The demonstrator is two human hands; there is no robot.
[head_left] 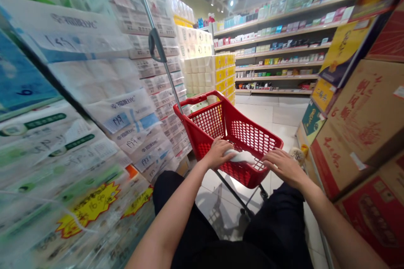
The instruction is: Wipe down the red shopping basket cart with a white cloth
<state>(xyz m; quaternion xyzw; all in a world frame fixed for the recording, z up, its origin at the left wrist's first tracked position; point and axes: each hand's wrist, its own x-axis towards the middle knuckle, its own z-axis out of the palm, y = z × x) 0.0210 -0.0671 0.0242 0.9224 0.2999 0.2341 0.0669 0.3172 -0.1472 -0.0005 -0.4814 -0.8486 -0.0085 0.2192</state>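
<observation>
A red plastic shopping cart basket (252, 130) with a perforated wall stands in front of my legs on a grey metal frame (232, 189). My left hand (217, 153) is at its near left side, fingers closed over the end of a white, soft-looking item (242, 157). What that item is I cannot make out; it lies across the near part of the basket. At the near right corner my right hand (282, 164) rests with its fingers stretched out over the rim, holding nothing I can see. A metal pole (172, 82) with a grey hook-like piece rises at the cart's far left.
Stacked tissue packs (126, 126) with price tags wall the left side. Cardboard cartons (369, 122) crowd the right. Ahead, yellow-and-white packs (225, 73) and long product shelves (274, 65) line the aisle. A small pale item (296, 155) sits beyond my right hand.
</observation>
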